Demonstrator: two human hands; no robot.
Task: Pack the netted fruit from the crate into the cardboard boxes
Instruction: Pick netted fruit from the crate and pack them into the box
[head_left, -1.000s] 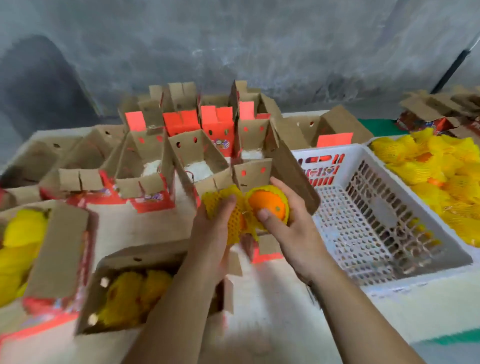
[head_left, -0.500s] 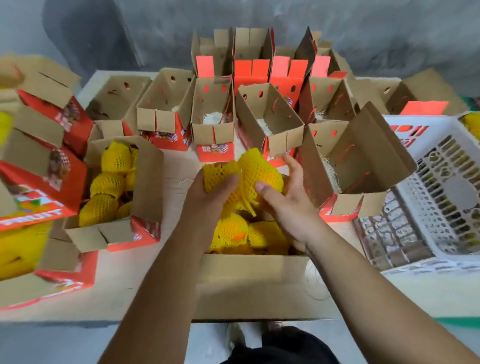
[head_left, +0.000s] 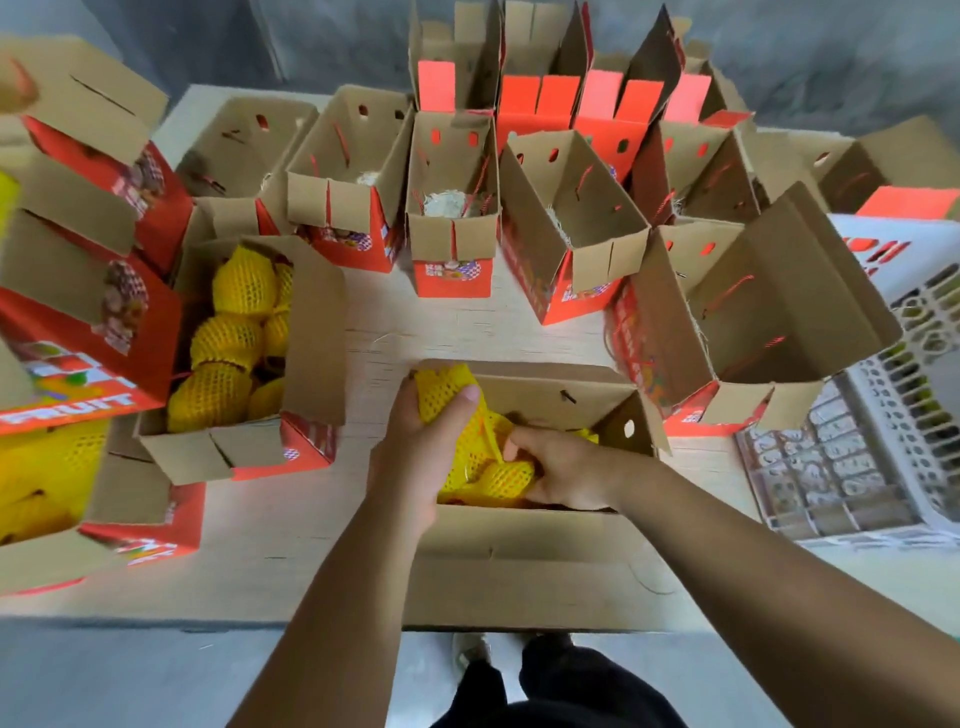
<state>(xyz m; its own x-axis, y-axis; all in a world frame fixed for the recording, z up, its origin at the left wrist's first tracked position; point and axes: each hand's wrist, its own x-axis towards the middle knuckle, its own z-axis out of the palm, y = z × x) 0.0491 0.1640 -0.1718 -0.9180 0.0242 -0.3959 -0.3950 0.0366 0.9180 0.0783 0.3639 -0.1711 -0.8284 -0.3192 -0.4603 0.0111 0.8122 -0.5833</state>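
Head view looks straight down on both forearms reaching forward from the bottom edge over an open cardboard box (head_left: 519, 561) at the near edge of the bench (head_left: 322, 519). The left hand (head_left: 423, 452) is raised at the box's near-left corner, thumb up and fingers curled around a fruit in yellow foam net (head_left: 441, 397), gripping it just above the box opening. The right hand (head_left: 563, 470) is lower, reaching into the box with the wrist bent to the left; its fingers curl down onto another netted fruit (head_left: 506, 475) lying inside, though whether they fully clasp it is hard to tell. More netted fruit fills the bottom of that box beneath both hands.

To the left, a second box (head_left: 234, 452) holds several netted fruit (head_left: 223, 338). A row of open, red-printed boxes (head_left: 452, 239) stands further back on the bench, some with pale padding at the bottom. A white plastic crate (head_left: 883, 457) sits at the right edge, just beside the nearest tilted box (head_left: 753, 322).
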